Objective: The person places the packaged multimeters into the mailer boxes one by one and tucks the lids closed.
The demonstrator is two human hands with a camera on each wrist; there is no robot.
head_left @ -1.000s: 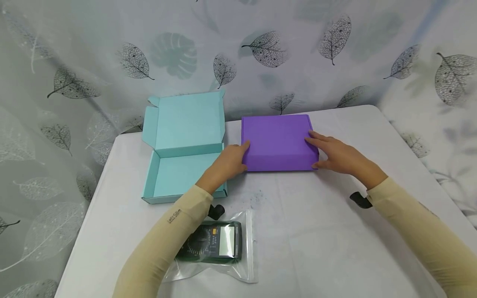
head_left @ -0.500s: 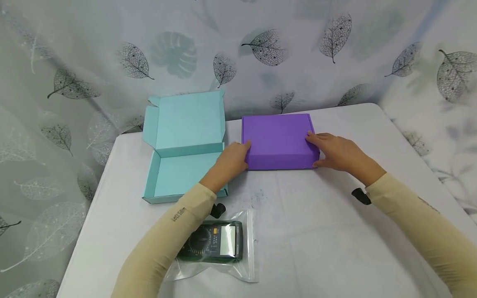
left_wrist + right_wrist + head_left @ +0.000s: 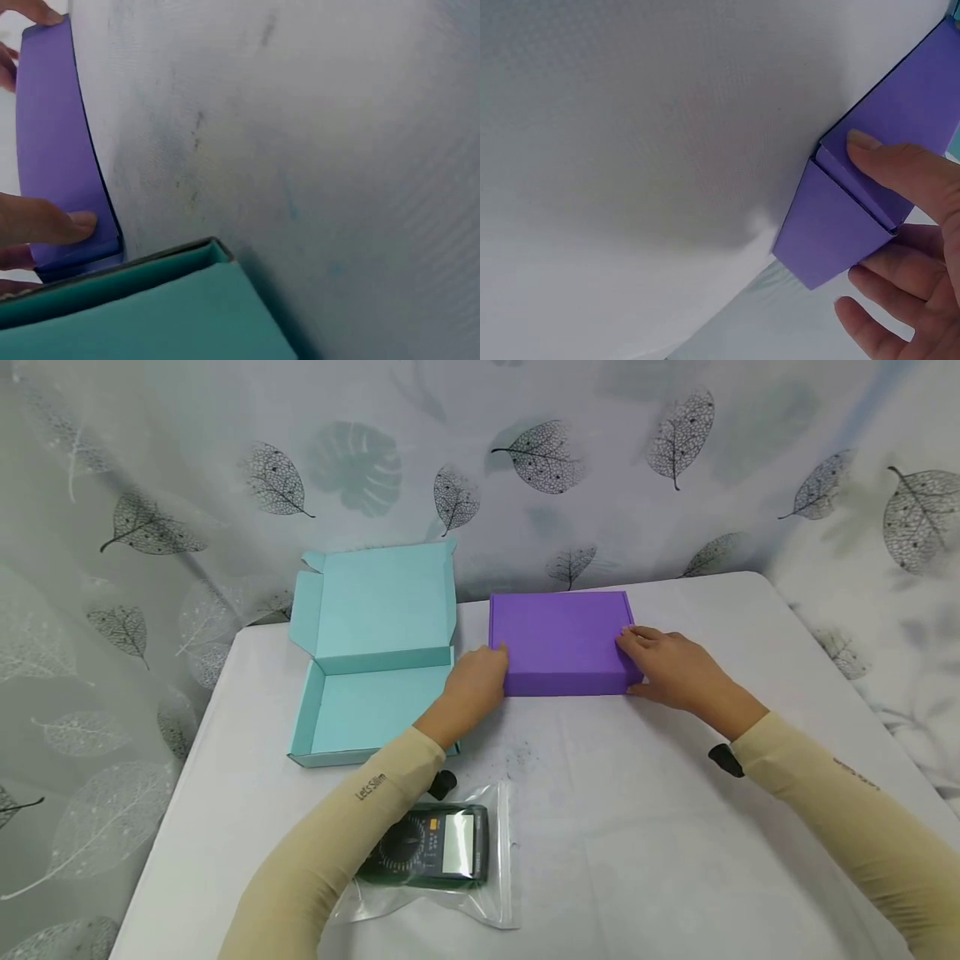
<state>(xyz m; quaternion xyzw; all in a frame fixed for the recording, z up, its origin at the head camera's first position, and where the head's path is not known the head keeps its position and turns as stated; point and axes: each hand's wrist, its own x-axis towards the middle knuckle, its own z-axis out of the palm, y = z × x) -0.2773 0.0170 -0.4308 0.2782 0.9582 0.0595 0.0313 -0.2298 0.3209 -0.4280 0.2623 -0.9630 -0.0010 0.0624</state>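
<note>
A closed purple cardboard box [image 3: 562, 631] lies flat at the back middle of the table. My left hand [image 3: 476, 679] holds its left front corner, and in the left wrist view the thumb [image 3: 71, 225] presses the front wall [image 3: 56, 127]. At the opposite end my right hand [image 3: 675, 672] grips the right front corner. The right wrist view has that thumb [image 3: 885, 157] on the front wall and the other fingers [image 3: 900, 285] around the top and side edge. Left of the purple box stands an open teal box [image 3: 303, 714], its lid [image 3: 386, 602] raised, nothing inside it.
A black-and-green multimeter [image 3: 427, 847] in a clear zip bag [image 3: 504, 860] lies at the front, partly under my left forearm. The white-covered table [image 3: 637, 843] ends at a leaf-patterned curtain [image 3: 510, 527]. In the left wrist view the teal box's corner [image 3: 232, 300] is close by.
The purple box's front edge has shifted slightly back, toward the curtain. My left hand has moved a little right and covers more of its corner; my right hand stays at the right corner.
</note>
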